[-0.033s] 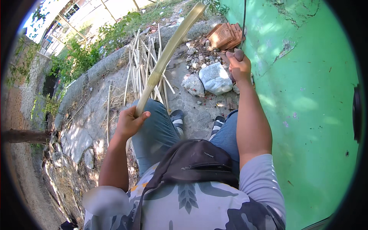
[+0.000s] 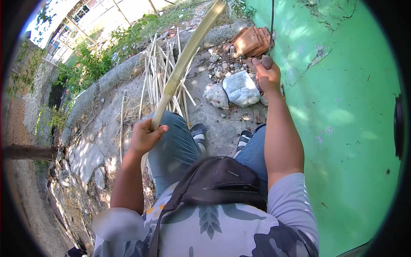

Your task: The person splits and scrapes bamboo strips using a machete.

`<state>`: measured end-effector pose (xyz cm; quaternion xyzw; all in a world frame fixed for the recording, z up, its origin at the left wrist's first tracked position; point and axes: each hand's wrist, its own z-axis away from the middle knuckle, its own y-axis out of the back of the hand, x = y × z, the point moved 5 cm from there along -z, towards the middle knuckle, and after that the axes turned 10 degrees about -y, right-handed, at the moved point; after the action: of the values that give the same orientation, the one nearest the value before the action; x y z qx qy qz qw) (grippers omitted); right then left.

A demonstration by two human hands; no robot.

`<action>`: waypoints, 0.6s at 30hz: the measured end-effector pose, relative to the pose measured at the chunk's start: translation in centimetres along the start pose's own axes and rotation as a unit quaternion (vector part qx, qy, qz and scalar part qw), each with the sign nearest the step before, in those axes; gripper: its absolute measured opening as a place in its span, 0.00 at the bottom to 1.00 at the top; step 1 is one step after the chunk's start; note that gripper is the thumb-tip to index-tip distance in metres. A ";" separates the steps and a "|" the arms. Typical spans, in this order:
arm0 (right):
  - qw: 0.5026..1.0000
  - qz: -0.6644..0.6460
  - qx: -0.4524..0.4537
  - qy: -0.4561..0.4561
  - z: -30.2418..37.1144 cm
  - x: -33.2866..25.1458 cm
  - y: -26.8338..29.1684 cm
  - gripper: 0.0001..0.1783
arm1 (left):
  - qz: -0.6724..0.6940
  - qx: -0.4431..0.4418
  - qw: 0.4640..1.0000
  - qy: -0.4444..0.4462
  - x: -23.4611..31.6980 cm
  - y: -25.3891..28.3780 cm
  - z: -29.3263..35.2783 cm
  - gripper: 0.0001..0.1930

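Head view, looking down, with 12 o'clock at the top edge: a seated or crouching person's 2 bare hands are both closed around things. At 9 o'clock the left hand (image 2: 146,136) is wrapped firmly around a long pale strip (image 2: 185,60), thumb resting across it. The strip looks like split cane or wood, has a joint partway along, and slants up past the hand to 12 o'clock, with a short end showing below the fist. Near 2 o'clock the right hand (image 2: 268,76) grips a tool by its handle (image 2: 267,62), whose rounded brown end pokes out above the fist; a thin dark length runs up from there to the top edge. The 2 hands are well apart

At 11 o'clock, behind the held strip, a loose heap of similar pale strips (image 2: 158,77) lies on the ground. At 1 o'clock, just beside the right hand, sit a large whitish stone (image 2: 241,88) and, touching or nearly touching it, a smaller grey stone (image 2: 216,96), with stacked reddish tiles (image 2: 250,41) beyond. A green wall (image 2: 342,128) fills 3 o'clock; leafy bushes (image 2: 92,60) grow at 10. A black bag (image 2: 222,182) lies across the lap near 6 o'clock
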<state>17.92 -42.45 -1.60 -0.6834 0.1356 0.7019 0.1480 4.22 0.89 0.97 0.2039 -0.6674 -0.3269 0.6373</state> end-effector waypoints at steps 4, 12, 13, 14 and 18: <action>0.998 -0.010 -0.014 0.057 0.7 -1.0 0.0 0.20 | 0.237 -0.068 0.969 0.038 -0.1 -0.8 -1.0 0.16; 0.976 0.119 0.029 0.181 4.6 -5.3 -1.8 0.12 | 0.327 -0.117 0.933 0.092 1.0 -1.0 -2.1 0.20; 0.976 0.120 0.028 0.180 4.6 -5.0 -2.0 0.12 | 0.310 -0.137 0.937 0.088 1.4 -1.1 -2.3 0.19; 0.959 0.179 -0.005 0.220 4.8 -5.0 -2.8 0.11 | 0.293 -0.157 0.939 0.083 1.8 -1.2 -2.4 0.18; 0.888 0.340 -0.128 0.282 7.4 -5.2 -6.2 0.13 | 0.293 -0.162 0.937 0.103 1.0 -2.1 -2.8 0.14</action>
<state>13.66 -33.94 3.84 -0.7775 0.3051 0.4981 -0.2330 6.57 -1.78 0.12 -0.0738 -0.5661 -0.2068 0.7945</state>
